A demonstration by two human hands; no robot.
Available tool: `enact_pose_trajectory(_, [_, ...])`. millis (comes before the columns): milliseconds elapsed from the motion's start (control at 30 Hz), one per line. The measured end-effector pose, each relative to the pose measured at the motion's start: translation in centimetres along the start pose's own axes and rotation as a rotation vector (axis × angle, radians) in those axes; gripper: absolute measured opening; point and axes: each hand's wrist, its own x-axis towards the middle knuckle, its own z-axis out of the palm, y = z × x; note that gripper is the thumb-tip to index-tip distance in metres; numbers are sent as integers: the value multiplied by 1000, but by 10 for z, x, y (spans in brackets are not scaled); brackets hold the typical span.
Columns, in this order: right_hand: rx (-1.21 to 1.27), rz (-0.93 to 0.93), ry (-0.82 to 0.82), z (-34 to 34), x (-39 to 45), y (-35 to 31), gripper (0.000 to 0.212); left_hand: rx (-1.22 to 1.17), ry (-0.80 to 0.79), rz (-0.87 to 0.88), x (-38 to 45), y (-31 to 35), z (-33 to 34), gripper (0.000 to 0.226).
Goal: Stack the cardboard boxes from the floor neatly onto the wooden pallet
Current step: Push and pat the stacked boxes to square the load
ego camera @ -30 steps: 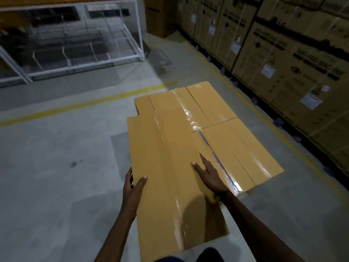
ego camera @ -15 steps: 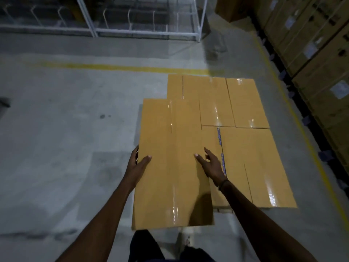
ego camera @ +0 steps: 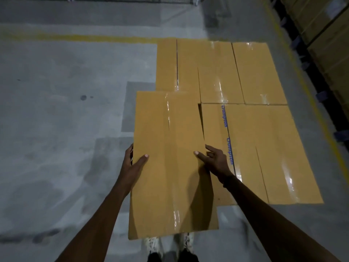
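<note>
The person stands over the layer of stacked boxes (ego camera: 245,110) with one long taped cardboard box (ego camera: 170,167) held in both hands. The left hand (ego camera: 135,163) clasps the box's left long edge, thumb lying across the top face and the fingers wrapped under, out of sight. The right hand (ego camera: 215,161) clasps the right long edge, thumb on top and fingers spread down the side against the neighbouring carton with blue lettering (ego camera: 228,140).

Compared with a second ago, the view has swung to look almost straight down, and the box has turned from a slant to run nearly parallel with the cartons of the layer. Its far end now overlaps the near left corner of that layer, while its near end hangs over the bare concrete floor (ego camera: 56,129) just in front of the person's pale shoes (ego camera: 151,244). The pallet itself is hidden beneath the cartons, so I cannot tell how much free deck is left on that side.

My guess is that this is the final lining-up before the set-down: the box wants sliding forward and tight against the lettered carton's left edge. The right fingers sit in that seam and could be pinched.
</note>
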Motion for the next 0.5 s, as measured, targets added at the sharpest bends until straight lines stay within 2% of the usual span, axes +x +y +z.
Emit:
enact_pose_trajectory(100, [-21, -15, 7, 11, 34, 36, 48, 10, -11, 6, 31, -34, 10, 70])
enact_pose_trajectory(300, [-96, -93, 34, 16, 97, 100, 84, 0, -33, 26, 78, -82, 34, 68])
enact_pose_trajectory(400, [-129, -92, 65, 16, 112, 103, 62, -14, -30, 34, 95, -96, 47, 66])
enact_pose_trajectory(500, [-159, -91, 98, 19, 128, 115, 52, -12, -33, 23, 110, -109, 54, 70])
